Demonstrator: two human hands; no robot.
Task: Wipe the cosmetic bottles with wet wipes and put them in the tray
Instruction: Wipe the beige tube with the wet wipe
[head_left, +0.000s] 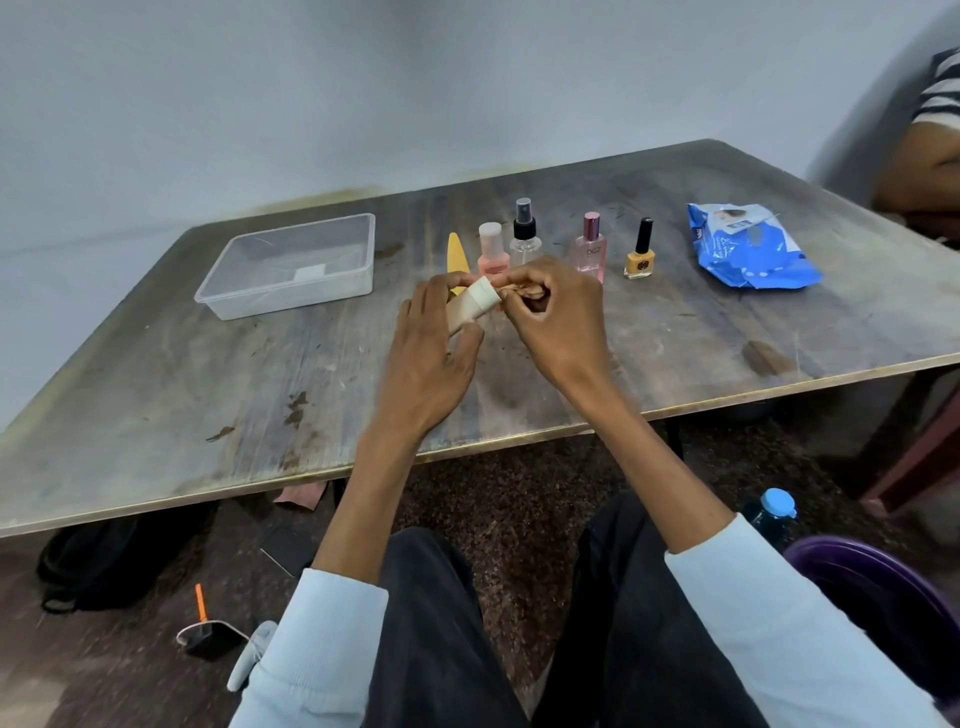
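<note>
Two hands meet above the tabletop (519, 374): the left hand (426, 358) has its fingers curled round a beige cosmetic tube with a white cap (470, 306), while the right hand (550, 317) pinches a crumpled, stained wet wipe (524, 293) against that cap. Just beyond the fingers stand a pink bottle (491, 249), a clear spray bottle (524, 234), a pink perfume bottle (589, 249) and a yellow nail polish bottle (640, 254). Left of them sits a clear plastic tray (291, 291); far right lies a blue wipes packet (748, 247).

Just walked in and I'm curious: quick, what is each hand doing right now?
Left hand: holds a beige tube.
Right hand: fingers curled, pinching a crumpled wipe at the tube's cap.
</note>
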